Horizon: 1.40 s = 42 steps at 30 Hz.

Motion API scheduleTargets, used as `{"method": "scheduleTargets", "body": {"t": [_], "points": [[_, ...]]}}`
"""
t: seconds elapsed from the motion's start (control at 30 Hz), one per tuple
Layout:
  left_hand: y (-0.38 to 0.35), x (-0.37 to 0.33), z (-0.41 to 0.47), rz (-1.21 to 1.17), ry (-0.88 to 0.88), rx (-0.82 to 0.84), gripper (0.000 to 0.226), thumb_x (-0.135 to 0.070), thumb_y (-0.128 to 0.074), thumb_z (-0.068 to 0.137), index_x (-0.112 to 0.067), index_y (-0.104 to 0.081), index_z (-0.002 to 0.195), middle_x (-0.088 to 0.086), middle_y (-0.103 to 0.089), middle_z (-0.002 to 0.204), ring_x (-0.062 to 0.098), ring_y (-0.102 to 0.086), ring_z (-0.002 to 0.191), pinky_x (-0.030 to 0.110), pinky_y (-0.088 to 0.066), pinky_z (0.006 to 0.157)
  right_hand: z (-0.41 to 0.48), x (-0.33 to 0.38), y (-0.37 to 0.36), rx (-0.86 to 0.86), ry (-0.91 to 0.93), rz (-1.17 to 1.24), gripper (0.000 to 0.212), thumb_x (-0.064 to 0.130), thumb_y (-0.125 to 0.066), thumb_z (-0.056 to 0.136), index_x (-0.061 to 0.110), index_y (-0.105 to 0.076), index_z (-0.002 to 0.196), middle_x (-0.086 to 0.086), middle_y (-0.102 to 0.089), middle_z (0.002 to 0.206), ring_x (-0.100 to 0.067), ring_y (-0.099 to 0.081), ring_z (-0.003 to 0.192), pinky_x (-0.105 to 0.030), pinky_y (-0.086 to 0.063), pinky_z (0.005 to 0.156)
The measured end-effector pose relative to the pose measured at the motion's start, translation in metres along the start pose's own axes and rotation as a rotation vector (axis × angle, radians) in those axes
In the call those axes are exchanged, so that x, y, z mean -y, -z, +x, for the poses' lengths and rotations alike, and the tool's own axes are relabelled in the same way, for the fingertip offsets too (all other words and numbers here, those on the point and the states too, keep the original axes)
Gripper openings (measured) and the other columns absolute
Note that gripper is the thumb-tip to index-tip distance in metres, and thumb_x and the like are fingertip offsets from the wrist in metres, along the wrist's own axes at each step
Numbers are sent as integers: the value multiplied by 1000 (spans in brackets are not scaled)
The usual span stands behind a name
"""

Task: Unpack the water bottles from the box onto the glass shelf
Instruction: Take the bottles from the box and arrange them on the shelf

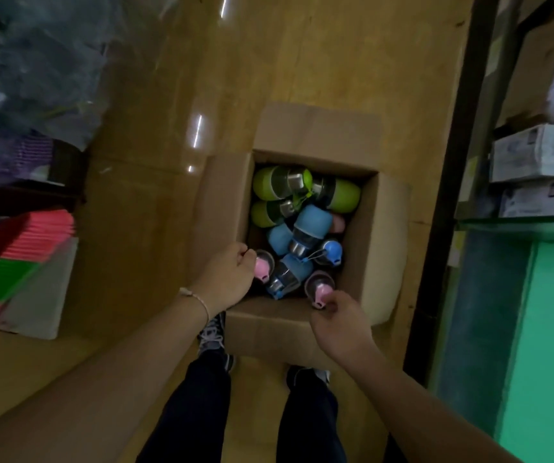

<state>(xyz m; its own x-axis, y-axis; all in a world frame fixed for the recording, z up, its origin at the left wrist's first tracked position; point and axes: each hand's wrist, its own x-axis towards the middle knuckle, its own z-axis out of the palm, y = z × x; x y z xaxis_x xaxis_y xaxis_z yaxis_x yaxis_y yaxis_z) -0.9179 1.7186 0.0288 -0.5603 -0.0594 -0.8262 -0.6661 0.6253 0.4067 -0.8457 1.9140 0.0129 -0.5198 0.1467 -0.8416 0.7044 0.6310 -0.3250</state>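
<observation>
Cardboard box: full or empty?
Not empty. The cardboard box holds a jumble of green, blue and pink water bottles, most lying tipped.

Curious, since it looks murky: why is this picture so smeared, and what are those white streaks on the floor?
Head view: dim light; motion blur smears the pink and green stack at left; the streaks are reflected glare on the glossy brown floor.

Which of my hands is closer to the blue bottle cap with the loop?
Right. Your right hand pinches a pink cap just below the blue cap in view; your left hand is farther off, by the box's left wall.
</observation>
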Motion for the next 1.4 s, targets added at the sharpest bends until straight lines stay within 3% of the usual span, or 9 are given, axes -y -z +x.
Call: {"method": "scheduleTargets", "body": {"t": [0.13,0.43,0.57,0.73,0.83,0.9,1.0,1.23,1.4], "points": [[-19,28,25,-108,54,39,43,-32,-37,104,-12,-41,142,6,-53,133,10,-45,109,20,-29,87,40,-3,-25,11,-12,-13,41,27,-60,90,16,-55,130,-2,-59,123,-18,-56,106,-21,-36,79],[-61,60,74,-317,146,42,23,-30,-46,101,-26,-52,122,-7,-59,106,18,-54,107,46,-43,104,125,-1,-22,-85,-31,13,43,26,-66,89,12,-54,127,3,-58,98,-15,-56,91,-27,-46,83],[-60,56,92,-350,98,57,32,-30,-45,102,-24,-47,133,-7,-58,115,13,-54,103,32,-42,101,173,26,-8,-157,-30,136,52,34,-71,84,14,-52,128,-2,-64,101,-23,-64,98,-41,-52,91],[-55,55,119,-383,72,59,56,-32,-43,102,-13,-26,152,-11,-56,105,-4,-52,79,6,-43,68,231,77,-8,-167,27,302,59,38,-72,84,17,-48,133,3,-60,91,-23,-63,95,-44,-54,89],[-50,56,136,-395,60,57,59,-37,-43,101,-16,-23,153,4,-44,147,13,-47,125,24,-37,106,256,95,-11,-198,70,320,73,39,-71,85,13,-38,144,1,-59,110,-19,-58,101,-33,-48,87],[-48,56,144,-417,73,74,60,-37,-43,102,-18,-20,154,4,-32,155,14,-36,139,28,-28,113,269,101,-14,-215,61,333,87,46,-72,79,13,-32,150,-4,-56,129,-23,-56,113,-36,-49,96],[-51,54,154,-429,58,76,60,-34,-43,102,-17,-19,154,-7,-57,118,-12,-54,102,10,-37,86,280,105,-19,-221,33,368,100,55,-72,65,15,-33,149,-7,-53,134,-28,-57,115,-45,-52,97],[-57,38,185,-667,144,18,93,-65,-45,72,-29,-18,154,3,-31,156,22,-34,140,47,-32,114,296,105,-21,-217,24,466,88,54,-77,53,22,-55,132,-3,-64,119,-25,-65,100,-45,-57,89],[-55,34,189,-828,207,21,65,-48,-43,98,-24,-21,154,2,-34,152,20,-46,118,41,-45,102,295,107,-19,-208,37,479,79,44,-83,65,18,-51,132,-4,-62,118,-24,-64,101,-45,-57,89]]}}
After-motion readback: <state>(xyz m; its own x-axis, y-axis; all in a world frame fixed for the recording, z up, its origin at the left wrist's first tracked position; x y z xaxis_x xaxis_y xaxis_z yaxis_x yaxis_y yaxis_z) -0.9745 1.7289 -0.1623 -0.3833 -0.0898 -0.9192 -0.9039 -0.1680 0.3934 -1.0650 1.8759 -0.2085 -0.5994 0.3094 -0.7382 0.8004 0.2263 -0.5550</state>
